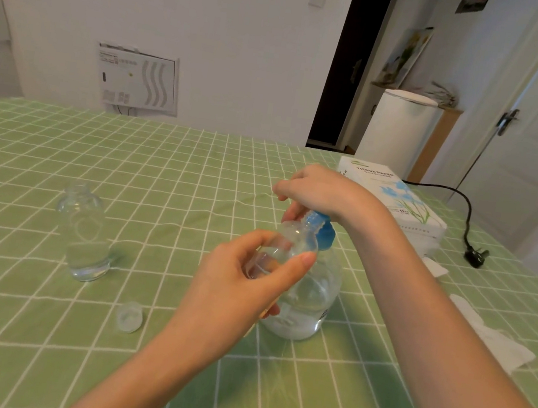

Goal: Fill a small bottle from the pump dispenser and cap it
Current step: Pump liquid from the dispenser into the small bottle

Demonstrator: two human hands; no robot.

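My left hand [250, 280] grips a small clear bottle [289, 244], tilted with its mouth up against the blue pump head [321, 230]. The pump dispenser [313, 300] is a round clear bottle with clear liquid, standing behind the small bottle. My right hand [318, 190] rests on top of the blue pump head with the palm pressing down and fingers curled. A small clear cap [129, 316] lies on the cloth to the left of my left forearm.
A green checked tablecloth [36, 326] covers the table. A second clear bottle [85, 233] stands uncapped at the left. A tissue paper box [399, 201] sits at the right, crumpled white tissue [498, 336] lies nearer, and a black plug with cable [476, 257] lies further right.
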